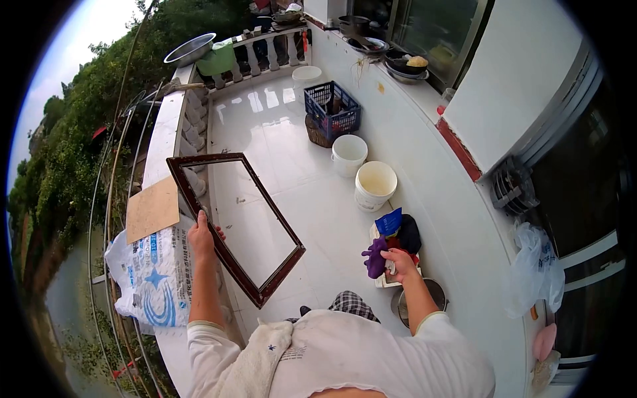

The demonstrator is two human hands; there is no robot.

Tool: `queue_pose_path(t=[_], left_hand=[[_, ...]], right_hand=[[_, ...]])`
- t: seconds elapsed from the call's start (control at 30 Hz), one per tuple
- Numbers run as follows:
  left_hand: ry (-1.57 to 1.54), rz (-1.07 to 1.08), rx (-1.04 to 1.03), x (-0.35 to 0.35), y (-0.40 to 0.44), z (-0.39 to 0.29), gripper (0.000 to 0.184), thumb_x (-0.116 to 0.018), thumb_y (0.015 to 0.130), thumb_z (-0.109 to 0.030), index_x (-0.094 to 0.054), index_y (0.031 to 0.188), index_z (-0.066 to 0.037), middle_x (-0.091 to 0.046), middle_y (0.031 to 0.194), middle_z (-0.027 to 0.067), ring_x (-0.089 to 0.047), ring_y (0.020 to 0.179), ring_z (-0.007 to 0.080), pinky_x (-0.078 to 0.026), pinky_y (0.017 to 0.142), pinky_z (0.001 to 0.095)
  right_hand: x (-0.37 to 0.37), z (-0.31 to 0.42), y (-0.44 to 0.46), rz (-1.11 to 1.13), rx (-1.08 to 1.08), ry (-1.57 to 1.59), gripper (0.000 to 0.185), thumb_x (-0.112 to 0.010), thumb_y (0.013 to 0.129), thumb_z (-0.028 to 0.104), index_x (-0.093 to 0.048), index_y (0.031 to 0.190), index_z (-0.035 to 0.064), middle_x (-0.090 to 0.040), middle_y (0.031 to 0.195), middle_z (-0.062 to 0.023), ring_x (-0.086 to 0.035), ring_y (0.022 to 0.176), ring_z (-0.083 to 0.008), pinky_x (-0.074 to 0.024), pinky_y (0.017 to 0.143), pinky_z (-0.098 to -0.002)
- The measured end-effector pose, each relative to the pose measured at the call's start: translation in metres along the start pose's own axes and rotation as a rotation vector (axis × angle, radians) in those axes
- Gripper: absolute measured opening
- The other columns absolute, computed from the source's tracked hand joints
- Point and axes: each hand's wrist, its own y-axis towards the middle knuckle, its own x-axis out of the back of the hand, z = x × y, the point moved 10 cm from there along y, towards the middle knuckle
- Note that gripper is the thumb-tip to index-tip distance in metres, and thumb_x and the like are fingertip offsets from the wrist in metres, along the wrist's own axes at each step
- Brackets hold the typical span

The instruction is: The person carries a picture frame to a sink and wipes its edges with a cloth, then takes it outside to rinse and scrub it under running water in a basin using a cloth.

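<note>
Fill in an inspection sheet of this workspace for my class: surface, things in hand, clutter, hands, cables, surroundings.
Surface: pale tiled floor, glossy.
Things in hand: dark frame, floor visible through its opening; purple item, exact nature unclear.
Clutter: white buckets and blue crate along the wall; tan board and printed white sack on the parapet.
Hands: left hand grips the dark frame at one side; right hand holds the purple item.
Cables: thin lines outside the parapet; poles or cables, cannot tell.
Surroundings: greenery beyond the parapet; window above the wall.
</note>
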Motion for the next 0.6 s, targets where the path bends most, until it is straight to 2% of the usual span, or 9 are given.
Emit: queue_pose_path(t=[0.07, 0.13, 0.3, 0.47, 0.57, 0.6], left_hand=[[0.008, 0.028, 0.014, -0.038, 0.085, -0.015, 0.047, -0.058, 0.091, -0.043, -0.049, 0.072, -0.001, -0.054, 0.059, 0.0111, -0.055, 0.044, 0.0203, -0.049, 0.04, 0.0336], [0.047, 0.012, 0.017, -0.07, 0.163, -0.028, 0.048, -0.059, 0.089, -0.044, -0.049, 0.073, 0.0, -0.054, 0.06, 0.0117, -0.055, 0.044, 0.0213, -0.049, 0.04, 0.034], [0.122, 0.027, 0.017, -0.16, 0.336, -0.051, 0.046, -0.059, 0.09, -0.043, -0.05, 0.074, 0.0, -0.054, 0.06, 0.0113, -0.055, 0.045, 0.0205, -0.049, 0.042, 0.0345], [0.121, 0.024, -0.015, -0.229, 0.494, -0.098, 0.046, -0.06, 0.09, -0.043, -0.052, 0.074, 0.0, -0.055, 0.06, 0.0112, -0.056, 0.045, 0.0195, -0.048, 0.041, 0.0331], [0.135, 0.016, -0.033, -0.264, 0.588, -0.115, 0.046, -0.06, 0.089, -0.043, -0.052, 0.074, 0.0, -0.055, 0.06, 0.0105, -0.055, 0.044, 0.0192, -0.048, 0.04, 0.0327], [0.137, 0.03, -0.049, -0.278, 0.627, -0.118, 0.046, -0.06, 0.089, -0.042, -0.052, 0.074, 0.0, -0.055, 0.061, 0.0104, -0.056, 0.045, 0.019, -0.049, 0.041, 0.0325]], right_hand=[[-0.018, 0.033, 0.034, -0.089, -0.011, 0.049, 0.014, -0.068, 0.08, 0.016, -0.059, 0.09, 0.0144, -0.063, 0.077, 0.0017, -0.058, 0.063, -0.0123, -0.0381, 0.05, -0.0277], [-0.035, 0.06, 0.092, -0.086, 0.013, 0.081, 0.013, -0.068, 0.08, 0.017, -0.059, 0.09, 0.0145, -0.063, 0.077, 0.0017, -0.059, 0.063, -0.0126, -0.0374, 0.049, -0.0279], [-0.113, 0.148, 0.295, -0.059, -0.017, 0.052, 0.014, -0.069, 0.08, 0.016, -0.057, 0.086, 0.0107, -0.06, 0.072, -0.0015, -0.056, 0.055, -0.013, -0.0366, 0.04, -0.0265], [-0.265, 0.29, 0.447, 0.041, -0.001, -0.091, 0.019, -0.071, 0.079, 0.015, -0.057, 0.088, 0.006, -0.061, 0.075, -0.003, -0.056, 0.057, -0.0122, -0.0394, 0.042, -0.0261], [-0.357, 0.368, 0.527, 0.168, 0.041, -0.15, 0.017, -0.072, 0.079, 0.016, -0.058, 0.083, 0.0086, -0.058, 0.071, 0.0, -0.055, 0.059, -0.0112, -0.0379, 0.044, -0.0258], [-0.377, 0.388, 0.556, 0.131, 0.027, -0.162, 0.015, -0.072, 0.079, 0.016, -0.059, 0.082, 0.0102, -0.06, 0.072, 0.0003, -0.056, 0.06, -0.0107, -0.0379, 0.044, -0.0256]])
